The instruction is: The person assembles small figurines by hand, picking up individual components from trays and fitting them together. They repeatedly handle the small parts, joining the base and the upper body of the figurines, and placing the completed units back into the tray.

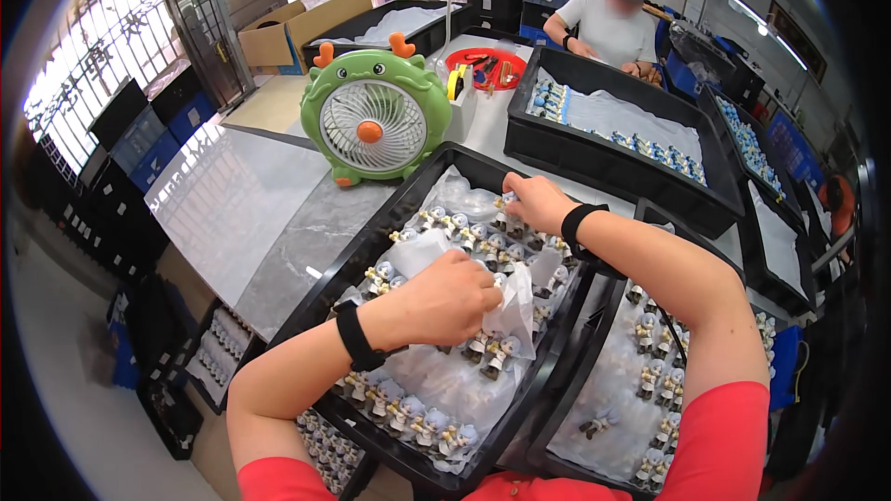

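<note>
Left hand (444, 299): fingers drawn narrow, apparently gathered on a thin white sheet (520, 304), which stands creased just beside the fingertips; the exact grip is partly hidden by the hand itself. Right hand (540, 204): thumb and forefinger appear pinched on a small figurine (504, 220) at the far right side of the black tray (555, 341); whether its base is free or resting is not clear.

The pinched figurine is above the far rows, close to its neighbours. A near row of figurines (408, 413) lies along the tray's front edge, on pale wrapping. A second tray (541, 450) stands just to the right, with one figurine (600, 423) lying apart from the others. A green fan (369, 133) stands beyond the working tray; a co-worker (608, 37) sits further back.

Handling assessment: the figurine is best gripped lightly, away from any fine projecting parts, and kept clear of adjacent pieces to avoid rubbed paint. The sheet should be controlled by its edge, without dragging across the pieces beneath. Steady forearms, held above the rows, would reduce the risk of toppling them
</note>
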Motion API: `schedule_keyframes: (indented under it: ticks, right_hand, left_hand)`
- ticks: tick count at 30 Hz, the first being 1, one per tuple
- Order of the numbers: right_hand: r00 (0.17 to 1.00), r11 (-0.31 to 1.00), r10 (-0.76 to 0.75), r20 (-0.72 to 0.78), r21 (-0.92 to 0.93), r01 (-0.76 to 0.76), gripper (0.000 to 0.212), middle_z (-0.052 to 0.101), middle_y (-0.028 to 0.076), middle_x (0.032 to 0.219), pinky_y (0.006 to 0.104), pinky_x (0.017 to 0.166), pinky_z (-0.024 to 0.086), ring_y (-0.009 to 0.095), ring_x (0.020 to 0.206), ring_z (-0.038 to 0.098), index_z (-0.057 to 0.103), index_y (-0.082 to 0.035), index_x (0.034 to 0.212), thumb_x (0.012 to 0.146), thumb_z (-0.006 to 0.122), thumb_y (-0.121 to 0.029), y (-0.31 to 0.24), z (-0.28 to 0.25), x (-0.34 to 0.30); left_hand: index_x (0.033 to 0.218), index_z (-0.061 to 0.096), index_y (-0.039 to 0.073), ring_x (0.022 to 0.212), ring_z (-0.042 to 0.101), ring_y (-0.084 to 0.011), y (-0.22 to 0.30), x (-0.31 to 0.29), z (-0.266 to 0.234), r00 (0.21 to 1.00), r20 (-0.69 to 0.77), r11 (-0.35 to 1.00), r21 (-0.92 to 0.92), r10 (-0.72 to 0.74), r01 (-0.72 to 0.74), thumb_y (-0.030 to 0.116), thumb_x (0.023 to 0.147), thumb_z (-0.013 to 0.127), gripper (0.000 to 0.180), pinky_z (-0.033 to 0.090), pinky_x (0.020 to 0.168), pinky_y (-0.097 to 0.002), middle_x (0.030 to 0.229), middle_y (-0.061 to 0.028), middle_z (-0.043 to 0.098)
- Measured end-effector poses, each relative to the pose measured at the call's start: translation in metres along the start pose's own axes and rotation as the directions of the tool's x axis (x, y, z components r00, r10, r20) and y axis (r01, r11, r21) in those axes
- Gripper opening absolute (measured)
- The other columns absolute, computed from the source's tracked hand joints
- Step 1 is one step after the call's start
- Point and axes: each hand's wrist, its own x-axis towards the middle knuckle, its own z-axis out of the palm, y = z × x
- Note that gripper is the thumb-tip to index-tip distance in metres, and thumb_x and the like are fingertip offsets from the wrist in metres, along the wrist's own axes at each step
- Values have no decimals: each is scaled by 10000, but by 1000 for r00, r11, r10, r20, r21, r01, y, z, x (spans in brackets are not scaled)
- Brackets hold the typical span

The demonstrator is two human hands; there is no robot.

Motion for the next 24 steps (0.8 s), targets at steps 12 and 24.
schedule_keyframes:
  ticks: [12, 24]
  right_hand:
    - [992, 968, -82, 97, -231, 102, 312, 606, 177, 1000, 434, 808, 475, 375, 918, 593, 559, -36, 1075, 777, 636, -83, 0, 4, 5]
    - [991, 954, -137, -4, 270, 133, 280, 628, 178, 981, 407, 828, 482, 349, 939, 596, 612, -37, 1080, 806, 603, -94, -56, -49, -115]
  left_hand:
    - [771, 616, 13, 688, 610, -353, -44, 41, 21, 872, 279, 796, -365, -402, 484, 223, 827, 601, 218, 475, 648, -416, 718, -165, 636]
    - [1175, 504, 4, 1010, 580, -385, -107, 78, 58, 740, 27, 698, -308, -672, 646, 98, 747, 661, 465, 466, 862, -428, 1045, -238, 615]
